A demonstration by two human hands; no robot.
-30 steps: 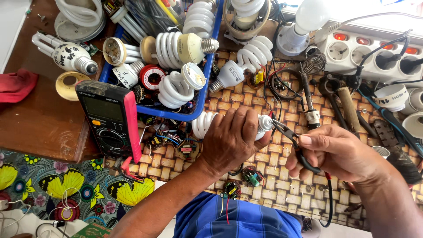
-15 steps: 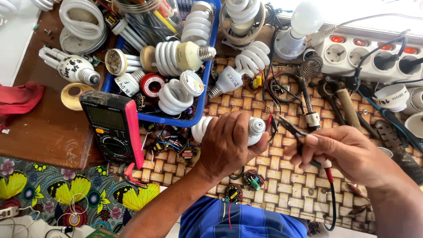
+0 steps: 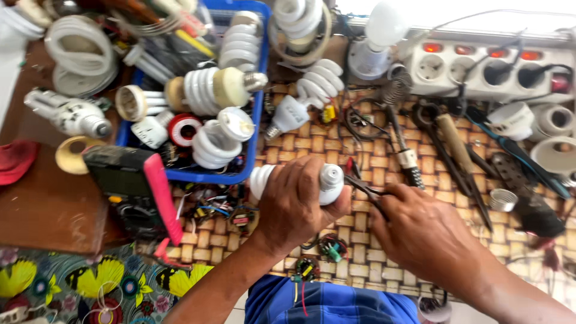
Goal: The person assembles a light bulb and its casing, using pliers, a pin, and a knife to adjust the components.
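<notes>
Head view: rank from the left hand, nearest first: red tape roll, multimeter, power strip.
Measured from the left hand, which holds a white bulb:
1. Red tape roll, in the blue basket, up and to the left.
2. Multimeter, lying far left on the table edge.
3. Power strip, at the top right.

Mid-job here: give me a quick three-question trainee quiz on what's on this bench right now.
1. True or false: the left hand is wrapped around a white spiral bulb.
2. What tool does the right hand hold against the bulb's base? A) soldering iron B) pliers C) tape roll
3. Which side of the blue basket is the multimeter on, as the camera sees it?

Key: 1 true; 2 B; 3 below its left corner, lying on the brown table.
</notes>
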